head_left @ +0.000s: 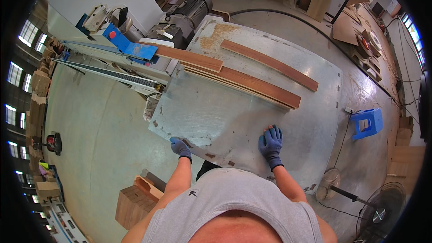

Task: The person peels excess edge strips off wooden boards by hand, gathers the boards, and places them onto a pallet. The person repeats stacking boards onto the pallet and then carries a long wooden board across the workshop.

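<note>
I stand at a grey metal table (216, 117). My left hand (180, 148), in a blue glove, grips the table's near edge with curled fingers. My right hand (271, 145), also in a blue glove, rests flat on the tabletop with fingers spread, holding nothing. Beyond my hands lies a stack of long brown wooden boards (252, 85), one end still coming out of the machine (130, 49) at the left. A single brown board (270, 65) lies apart, farther back. A patch of sawdust (216, 33) sits at the table's far corner.
A dark electric motor (184, 15) sits behind the machine. A blue plastic stool (366, 123) and a floor fan (380, 213) stand to my right. A wooden box (132, 204) is by my left leg. Cables and wood panels lie on the concrete floor.
</note>
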`<state>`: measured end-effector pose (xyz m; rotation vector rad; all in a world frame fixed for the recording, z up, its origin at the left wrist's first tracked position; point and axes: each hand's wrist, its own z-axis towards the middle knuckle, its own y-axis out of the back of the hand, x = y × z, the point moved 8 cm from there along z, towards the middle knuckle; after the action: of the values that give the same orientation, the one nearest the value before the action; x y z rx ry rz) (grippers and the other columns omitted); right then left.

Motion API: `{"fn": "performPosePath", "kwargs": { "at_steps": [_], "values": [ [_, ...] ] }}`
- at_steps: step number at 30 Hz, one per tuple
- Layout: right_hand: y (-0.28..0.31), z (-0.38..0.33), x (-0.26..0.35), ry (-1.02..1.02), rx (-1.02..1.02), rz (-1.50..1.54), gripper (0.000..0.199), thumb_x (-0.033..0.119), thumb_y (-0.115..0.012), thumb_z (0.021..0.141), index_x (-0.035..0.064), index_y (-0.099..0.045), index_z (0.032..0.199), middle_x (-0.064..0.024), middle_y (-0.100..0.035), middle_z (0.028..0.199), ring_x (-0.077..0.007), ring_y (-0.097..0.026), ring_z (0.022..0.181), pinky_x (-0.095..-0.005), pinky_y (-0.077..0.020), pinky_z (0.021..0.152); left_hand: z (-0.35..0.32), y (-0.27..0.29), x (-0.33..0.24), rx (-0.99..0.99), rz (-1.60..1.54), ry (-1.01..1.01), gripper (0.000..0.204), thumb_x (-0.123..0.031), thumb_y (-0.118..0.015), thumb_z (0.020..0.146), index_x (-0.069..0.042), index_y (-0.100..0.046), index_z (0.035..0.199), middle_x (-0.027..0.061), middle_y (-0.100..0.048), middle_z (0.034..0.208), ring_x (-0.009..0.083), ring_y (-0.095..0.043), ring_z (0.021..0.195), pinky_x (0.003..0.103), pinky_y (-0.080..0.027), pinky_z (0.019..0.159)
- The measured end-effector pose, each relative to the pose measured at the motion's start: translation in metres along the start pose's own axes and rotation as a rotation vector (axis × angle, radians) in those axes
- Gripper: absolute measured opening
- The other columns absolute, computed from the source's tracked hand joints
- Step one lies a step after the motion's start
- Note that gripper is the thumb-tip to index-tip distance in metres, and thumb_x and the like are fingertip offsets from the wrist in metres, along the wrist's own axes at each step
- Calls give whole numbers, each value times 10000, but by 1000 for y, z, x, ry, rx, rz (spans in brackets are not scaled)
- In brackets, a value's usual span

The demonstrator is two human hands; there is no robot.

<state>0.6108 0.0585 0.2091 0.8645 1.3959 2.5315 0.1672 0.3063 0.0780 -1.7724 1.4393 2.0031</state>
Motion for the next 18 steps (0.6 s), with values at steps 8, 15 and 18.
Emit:
{"fn": "performPosePath", "kwargs": {
  "at_steps": [8,15,18],
  "values": [
    [0,0,0,-3,3,-3,296,157,-689,794,47,-717,1068,-183,-667,1271,-411,-586,1250,-557,-387,1128,-1,-1,-2,5,-1,-19,723,-522,-401,1055,133,-699,985,352,-716,983,519,-682,926,537,-520,822],
    [1,2,2,-2,1,0,299,156,-688,793,50,-723,1071,-181,-669,1268,-410,-588,1247,-557,-388,1127,2,0,1,33,-23,16,700,-502,-406,1050,126,-685,912,323,-720,906,489,-677,841,527,-506,770],
    [2,1,1,-6,-2,-2,301,155,-688,792,54,-725,1073,-180,-670,1268,-407,-588,1246,-555,-387,1126,-3,0,-2,3,-49,10,691,-493,-410,1048,125,-683,901,315,-722,888,481,-677,824,526,-505,765]
  ]
}}
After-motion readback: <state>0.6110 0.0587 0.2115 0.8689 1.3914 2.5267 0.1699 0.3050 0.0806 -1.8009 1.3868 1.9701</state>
